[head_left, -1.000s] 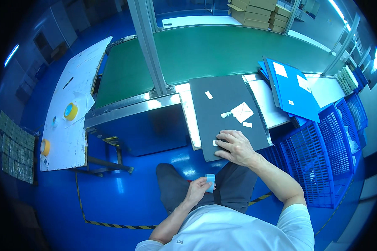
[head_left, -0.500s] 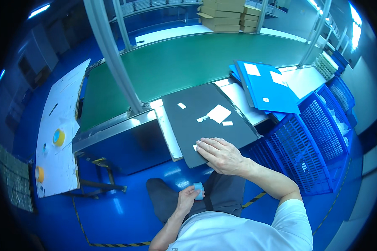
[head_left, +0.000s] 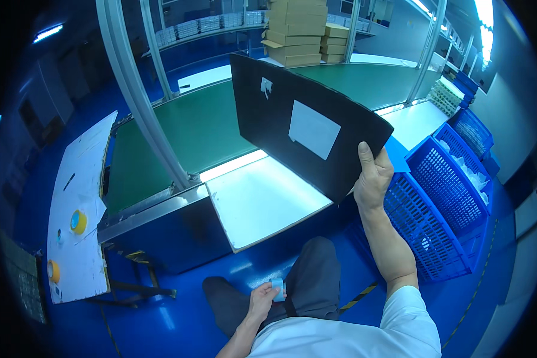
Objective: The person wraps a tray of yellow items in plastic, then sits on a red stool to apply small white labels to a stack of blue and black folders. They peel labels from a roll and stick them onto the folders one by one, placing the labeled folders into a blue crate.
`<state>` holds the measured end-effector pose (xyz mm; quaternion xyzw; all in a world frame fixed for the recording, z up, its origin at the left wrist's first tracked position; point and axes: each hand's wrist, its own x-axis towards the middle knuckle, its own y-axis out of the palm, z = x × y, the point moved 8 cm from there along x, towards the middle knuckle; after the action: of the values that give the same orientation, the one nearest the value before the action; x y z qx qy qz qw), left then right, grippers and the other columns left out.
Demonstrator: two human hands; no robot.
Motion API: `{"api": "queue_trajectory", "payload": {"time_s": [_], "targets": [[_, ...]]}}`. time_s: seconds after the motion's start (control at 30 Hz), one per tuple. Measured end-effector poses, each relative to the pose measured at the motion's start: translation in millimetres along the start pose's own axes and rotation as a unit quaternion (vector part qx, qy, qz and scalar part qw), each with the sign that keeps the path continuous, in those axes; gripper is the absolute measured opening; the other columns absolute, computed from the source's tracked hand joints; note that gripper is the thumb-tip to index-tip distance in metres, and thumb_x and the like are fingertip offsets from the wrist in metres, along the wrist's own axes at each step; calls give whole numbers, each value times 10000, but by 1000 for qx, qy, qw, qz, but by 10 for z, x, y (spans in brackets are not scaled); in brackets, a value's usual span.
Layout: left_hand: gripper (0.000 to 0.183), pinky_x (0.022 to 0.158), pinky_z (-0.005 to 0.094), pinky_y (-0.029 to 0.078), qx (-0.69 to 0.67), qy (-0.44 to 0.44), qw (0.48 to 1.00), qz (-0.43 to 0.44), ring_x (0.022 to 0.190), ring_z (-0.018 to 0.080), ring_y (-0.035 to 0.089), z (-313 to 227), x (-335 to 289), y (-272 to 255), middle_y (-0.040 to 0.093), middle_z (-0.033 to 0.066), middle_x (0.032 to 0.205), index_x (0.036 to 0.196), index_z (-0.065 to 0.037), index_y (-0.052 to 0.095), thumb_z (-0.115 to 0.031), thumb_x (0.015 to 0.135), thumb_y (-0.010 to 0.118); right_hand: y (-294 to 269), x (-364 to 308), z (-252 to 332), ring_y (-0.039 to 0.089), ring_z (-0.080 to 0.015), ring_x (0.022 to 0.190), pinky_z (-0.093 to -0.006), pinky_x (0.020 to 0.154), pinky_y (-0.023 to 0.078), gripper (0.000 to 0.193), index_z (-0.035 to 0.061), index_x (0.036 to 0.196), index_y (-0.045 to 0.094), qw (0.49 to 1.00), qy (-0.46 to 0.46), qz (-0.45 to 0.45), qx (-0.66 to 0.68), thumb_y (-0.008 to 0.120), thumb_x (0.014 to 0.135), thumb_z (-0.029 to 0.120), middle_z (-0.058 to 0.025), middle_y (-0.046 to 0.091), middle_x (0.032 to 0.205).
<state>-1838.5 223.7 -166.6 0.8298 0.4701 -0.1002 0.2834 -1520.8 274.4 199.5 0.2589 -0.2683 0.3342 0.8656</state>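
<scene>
Currently, black board (head_left: 280, 113) tilted up over white tabletop (head_left: 262, 203), right hand (head_left: 374, 179) clamped on its right edge. Probably light, stiff, wobbly one-handed; opposite edges look best hold, off the white patch (head_left: 316, 128). Left hand (head_left: 261, 300) curled round pale-blue roll (head_left: 278, 289). Right: blue baskets (head_left: 420, 224), one holding crumpled whitish plastic (head_left: 473, 177).

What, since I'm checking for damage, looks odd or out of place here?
The small white patch on the dark board in the right hand looks torn: its lower edge is ragged, unlike the mostly straight-sided larger patch.
</scene>
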Motion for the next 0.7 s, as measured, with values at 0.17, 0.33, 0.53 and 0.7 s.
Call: {"api": "queue_trajectory", "payload": {"time_s": [0.17,0.33,0.53,0.7], "targets": [[213,781,317,575,-5,6,1000,0,823,191,707,-20,32,17,720,145,973,1137,86,629,-21,956,589,-85,-2,-95,586,-93,933,-237,844,465,230,-26,1130,647,1000,4,-30,2,642,992,156,-50,679,1022],[212,780,315,569,10,-1,1000,-15,811,187,704,-38,22,-28,724,139,950,1132,87,636,-9,950,584,-139,38,-38,589,-93,912,-241,843,469,237,-31,1121,656,999,-35,-32,-23,670,975,155,-41,692,1009],[225,783,317,574,-7,-2,1000,-24,807,195,711,101,48,-169,727,143,950,1143,75,639,-6,936,602,-338,265,425,674,-203,988,-317,883,520,195,-19,1119,663,933,-292,-44,-203,675,928,21,-131,719,1089],[237,776,319,577,-3,-6,1000,-29,800,199,711,107,44,-189,724,143,949,1152,79,636,-10,935,598,-598,535,-26,665,-323,1113,-403,948,507,394,32,1156,674,803,-366,99,-459,685,773,-63,-133,713,1153]]}}
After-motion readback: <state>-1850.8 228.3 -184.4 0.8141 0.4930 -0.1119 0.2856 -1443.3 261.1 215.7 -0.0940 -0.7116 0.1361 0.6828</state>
